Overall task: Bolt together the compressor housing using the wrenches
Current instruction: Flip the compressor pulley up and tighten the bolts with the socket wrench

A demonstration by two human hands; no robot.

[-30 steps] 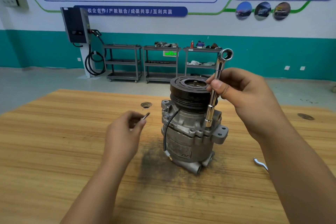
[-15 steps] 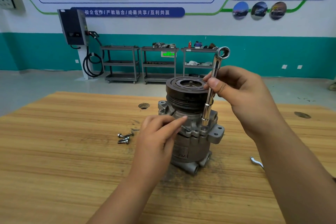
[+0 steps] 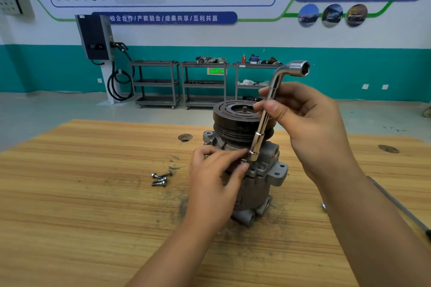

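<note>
A grey metal compressor point(image 3: 258, 184) stands upright mid-table, its dark pulley point(image 3: 235, 121) on top. My right hand point(image 3: 310, 123) grips a chrome L-shaped socket wrench point(image 3: 268, 114) by the shaft; the lower socket end rests on the housing's top flange and the bent end points up to the right. My left hand point(image 3: 217, 182) is against the housing's left front, its fingertips pinching a bolt at the flange just beside the wrench's lower end. Three loose bolts point(image 3: 161, 178) lie on the table left of the compressor.
The wooden table point(image 3: 81, 205) has dark knot holes at the back. A second wrench point(image 3: 323, 205) lies at the right, mostly hidden behind my right forearm. Shelving carts and a wall charger stand far behind.
My left hand carried a bolt from the table's left side to the housing flange. The wrench turned, so its bent end now points right.
</note>
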